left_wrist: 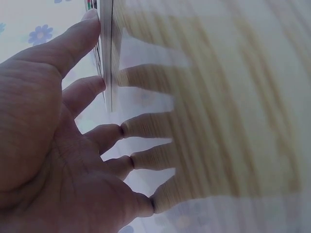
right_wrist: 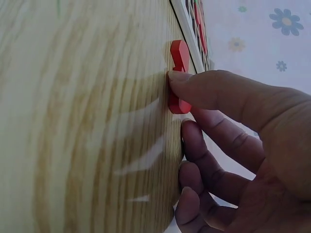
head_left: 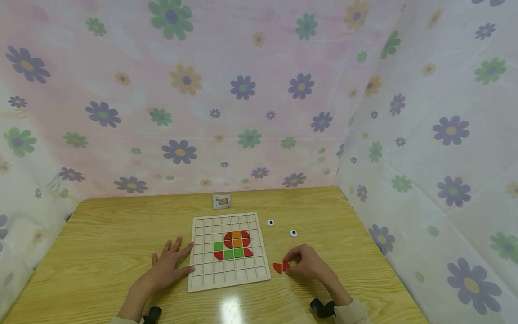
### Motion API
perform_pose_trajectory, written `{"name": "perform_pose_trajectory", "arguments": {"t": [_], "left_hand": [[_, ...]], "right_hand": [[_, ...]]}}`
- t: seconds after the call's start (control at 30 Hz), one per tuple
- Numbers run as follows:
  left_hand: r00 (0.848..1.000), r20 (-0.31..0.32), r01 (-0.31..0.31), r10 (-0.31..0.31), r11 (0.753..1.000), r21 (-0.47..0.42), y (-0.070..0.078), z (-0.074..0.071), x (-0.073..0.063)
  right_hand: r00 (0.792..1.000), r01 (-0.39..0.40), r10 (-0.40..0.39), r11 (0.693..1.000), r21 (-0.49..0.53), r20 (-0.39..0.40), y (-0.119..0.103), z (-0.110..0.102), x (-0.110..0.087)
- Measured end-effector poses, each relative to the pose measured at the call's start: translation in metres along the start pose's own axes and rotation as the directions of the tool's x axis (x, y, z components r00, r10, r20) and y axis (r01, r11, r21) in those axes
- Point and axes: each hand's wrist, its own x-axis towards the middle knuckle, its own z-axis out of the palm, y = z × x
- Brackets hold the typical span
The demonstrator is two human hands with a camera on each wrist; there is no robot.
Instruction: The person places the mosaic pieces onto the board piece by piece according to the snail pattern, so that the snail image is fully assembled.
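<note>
A square wooden grid board [head_left: 202,281] lies on the table, with red, orange and green flat pieces set in its middle cells. My left hand [head_left: 167,266] rests at the board's left edge, fingers spread; its thumb and index fingertip touch the frame, and the other fingertips are on the table in the left wrist view. To the right of the board, my right hand [head_left: 306,263] pinches a red quarter-circle piece [right_wrist: 180,104] between thumb and index finger, down at the table. Another red quarter-circle piece [head_left: 277,268] lies close beside it. Fingers partly hide the pinched piece.
Two white-and-black eye pieces, a nearer eye [head_left: 293,233] and a farther eye [head_left: 270,222], lie right of the board. A small picture card [head_left: 221,201] is behind the board. Flowered cloth [head_left: 218,112] hangs behind and at both sides of the table [head_left: 117,234].
</note>
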Motion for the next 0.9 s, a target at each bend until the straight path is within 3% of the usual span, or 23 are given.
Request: {"name": "perform_pose_trajectory", "arguments": {"t": [0.47,0.7,0.9], "left_hand": [[1.000,-0.001,0.008,-0.008,1.000,0.006,0.000,0.002,0.001],[1.000,-0.003,0.003,-0.003,1.000,0.018,0.001,0.002,0.001],[1.000,0.002,0.006,-0.006,1.000,0.018,0.002,0.001,0.001]], "right_hand": [[0.999,0.017,-0.022,0.993,0.120,0.039,0.002,-0.003,0.001],[1.000,0.017,-0.016,0.985,0.174,-0.008,0.002,0.001,0.003],[0.992,0.104,-0.089,0.978,0.182,-0.089,0.000,0.008,0.010]]}}
